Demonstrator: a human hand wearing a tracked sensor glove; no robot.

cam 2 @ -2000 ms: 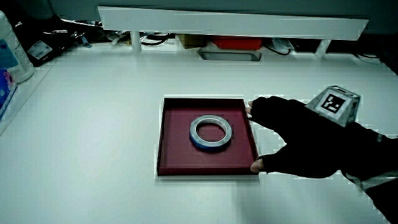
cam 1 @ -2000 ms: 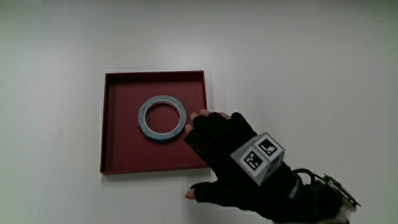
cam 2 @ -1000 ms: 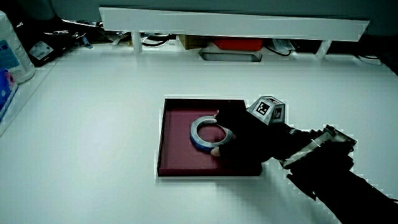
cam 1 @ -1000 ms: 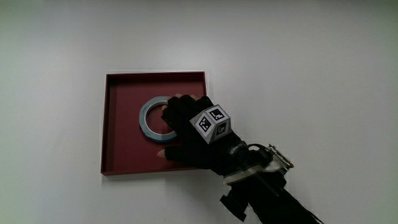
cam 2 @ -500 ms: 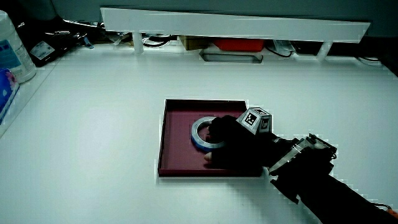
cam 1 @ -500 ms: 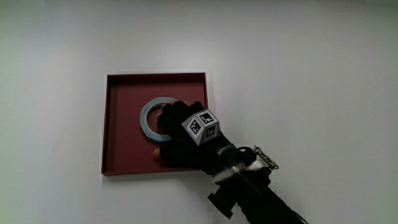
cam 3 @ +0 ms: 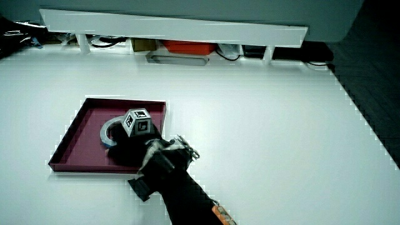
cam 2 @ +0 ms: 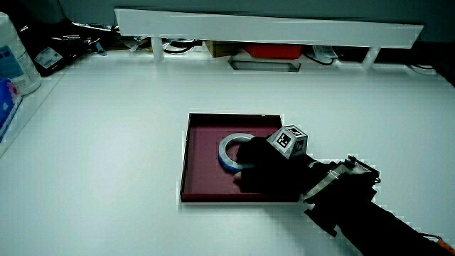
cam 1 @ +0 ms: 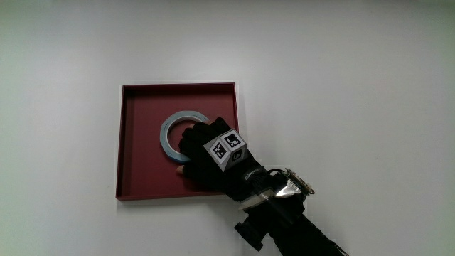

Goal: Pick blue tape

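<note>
A ring of blue tape (cam 1: 169, 129) lies flat in a shallow dark red tray (cam 1: 136, 171) on the white table. The hand (cam 1: 196, 148) in its black glove rests on the part of the ring nearer to the person. Its fingers curl into the ring's hole and the thumb presses the ring's outer side. The patterned cube (cam 1: 225, 148) sits on the hand's back. In both side views the tape (cam 2: 227, 146) (cam 3: 107, 132) shows partly under the hand (cam 2: 254, 168) (cam 3: 127, 150), still down in the tray (cam 2: 202, 178) (cam 3: 74, 147).
A low white partition (cam 2: 263, 27) (cam 3: 169, 28) stands where the table ends, with a red item (cam 2: 271, 50) and cables under it. A white bottle (cam 2: 13, 57) stands at the table's edge. The forearm (cam 1: 291, 224) reaches in from the person's side.
The hand came from beside the tray onto the tape, then slid slightly farther over the ring and curled its fingers on it. The tape has not moved.
</note>
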